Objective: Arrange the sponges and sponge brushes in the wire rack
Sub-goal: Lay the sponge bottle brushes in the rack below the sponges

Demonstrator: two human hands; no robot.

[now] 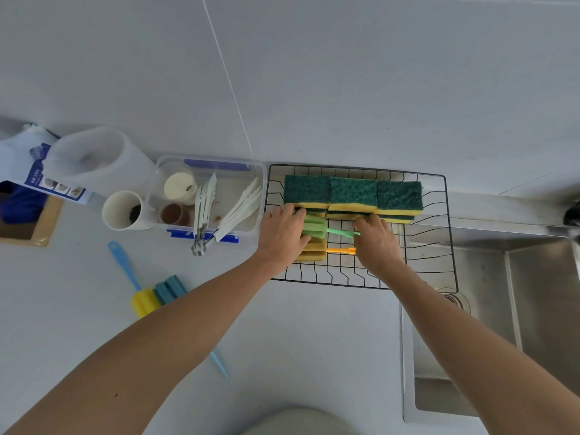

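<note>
A black wire rack (pixel 439 215) sits on the counter beside the sink. Green-and-yellow sponges (pixel 353 193) are stacked in a row along its back. In front of them lies a green sponge brush (pixel 314 226), and below it an orange sponge brush (pixel 340 250). My left hand (pixel 282 235) grips the green brush's sponge head. My right hand (pixel 378 243) holds the end of its green handle. On the counter to the left lie a yellow sponge brush with a blue handle (pixel 142 301) and a blue sponge brush (pixel 169 288), partly hidden under my left forearm.
A clear plastic box (pixel 254 171) with white utensils and small cups stands left of the rack. A white cup (pixel 120 210), a translucent jug (pixel 94 155) and a printed package (pixel 34 171) sit further left. A steel sink (pixel 533 309) lies to the right.
</note>
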